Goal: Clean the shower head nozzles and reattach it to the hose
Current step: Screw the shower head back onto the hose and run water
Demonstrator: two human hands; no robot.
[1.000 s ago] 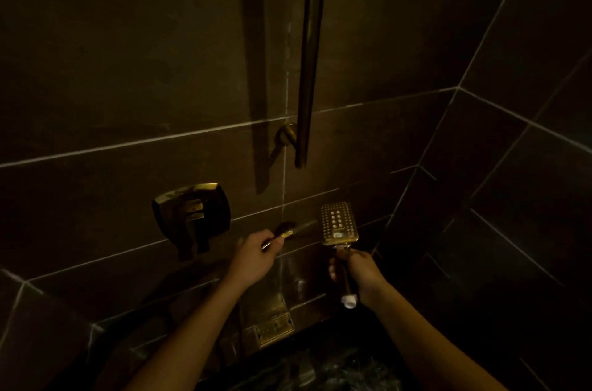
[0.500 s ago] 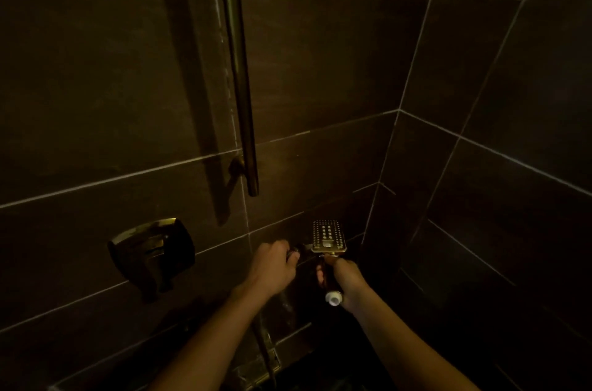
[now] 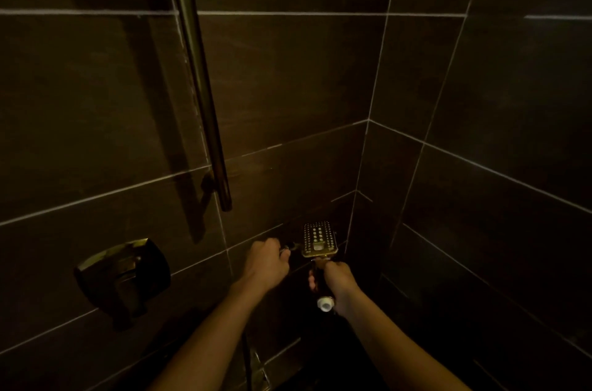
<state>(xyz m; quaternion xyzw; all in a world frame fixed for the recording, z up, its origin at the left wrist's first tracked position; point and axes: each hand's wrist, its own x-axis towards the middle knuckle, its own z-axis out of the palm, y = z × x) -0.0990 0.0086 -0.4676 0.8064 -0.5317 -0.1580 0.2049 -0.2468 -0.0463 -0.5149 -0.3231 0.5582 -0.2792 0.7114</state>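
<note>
Since the earlier frame the view had tipped up and swung right, so the vertical slide bar [image 3: 205, 108] sat farther left and the tiled corner stood nearer the middle; the two hands had kept their places relative to each other, low against the wall.

The right hand [image 3: 336, 283] was closed around the handle of the shower head [image 3: 318, 240], holding it upright with the rectangular nozzle face turned toward the camera. Rows of pale nozzle dots showed on that gold-coloured face. The white threaded end [image 3: 325, 304] of the handle stuck out below the fist, bare, with no hose joined to it.

The left hand [image 3: 267, 264] was curled into a loose fist just left of the shower head, its fingers pinched on a small, thin, shiny tool [image 3: 290, 249] whose tip pointed toward the lower left edge of the nozzle face. Whether the tip actually touched the face could not be told in the dim light, and the kind of tool could not be made out either.

Lower left on the wall sat the square metal valve handle [image 3: 123, 272], well apart from both hands. Dark brown wall tiles [image 3: 288, 76] with pale grout lines covered both walls of the corner. A dim metal fitting [image 3: 258, 365] showed between the forearms near the bottom edge.
</note>
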